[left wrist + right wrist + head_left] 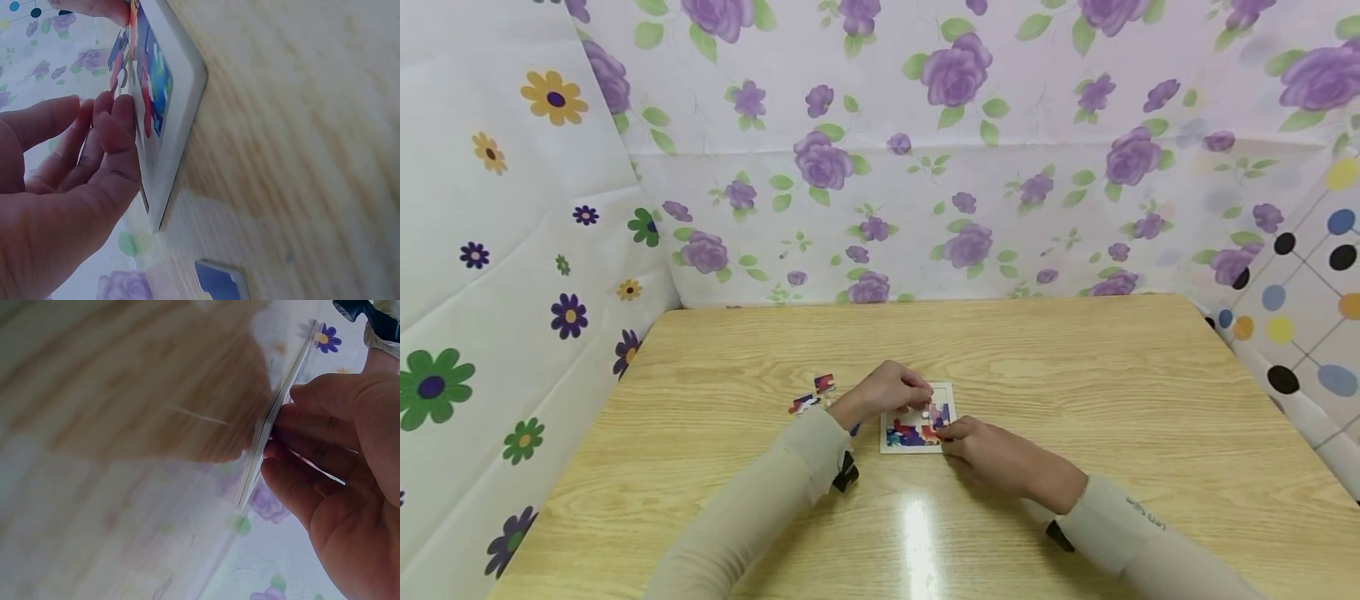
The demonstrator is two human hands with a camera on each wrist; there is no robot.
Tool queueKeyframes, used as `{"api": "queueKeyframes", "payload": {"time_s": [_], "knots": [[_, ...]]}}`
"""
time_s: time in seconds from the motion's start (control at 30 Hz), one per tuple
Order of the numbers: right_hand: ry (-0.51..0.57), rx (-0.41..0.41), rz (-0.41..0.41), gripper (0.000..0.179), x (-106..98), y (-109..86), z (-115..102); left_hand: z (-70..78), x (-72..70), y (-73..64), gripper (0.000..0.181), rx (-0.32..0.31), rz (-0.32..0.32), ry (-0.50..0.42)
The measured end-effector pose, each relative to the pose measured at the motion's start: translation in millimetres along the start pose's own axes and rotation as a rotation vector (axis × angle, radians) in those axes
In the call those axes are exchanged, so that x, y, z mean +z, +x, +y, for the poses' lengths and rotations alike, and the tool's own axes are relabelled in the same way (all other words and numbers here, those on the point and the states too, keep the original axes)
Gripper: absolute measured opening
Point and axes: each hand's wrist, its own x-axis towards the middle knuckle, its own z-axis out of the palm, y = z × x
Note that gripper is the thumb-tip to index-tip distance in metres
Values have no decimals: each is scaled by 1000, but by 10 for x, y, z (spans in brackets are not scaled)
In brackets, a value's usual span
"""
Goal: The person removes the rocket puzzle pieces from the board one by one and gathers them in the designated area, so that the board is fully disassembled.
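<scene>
"Head view: did the left hand (886, 388), fingers bent over the puzzle (917, 437), hold anything?"

"Couldn't tell, nor whether the right hand (1000, 457) gripped its edge. Left wrist showed a cut-off piece (221, 280)."

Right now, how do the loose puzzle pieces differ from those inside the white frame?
The loose pieces lie on the table, left of the white frame; the framed pieces lie within its border. The loose pieces are scattered, while the framed pieces sit mostly together along the bottom and right side. Both carry bright print with red and purple.
</scene>
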Motion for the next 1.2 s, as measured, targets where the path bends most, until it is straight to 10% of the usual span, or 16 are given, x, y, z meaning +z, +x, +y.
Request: {"api": "queueKeyframes", "payload": {"time_s": [1.2], "knots": [[7, 30, -42, 17, -32, 9, -36, 48, 78, 15, 4, -11, 58, -28]]}}
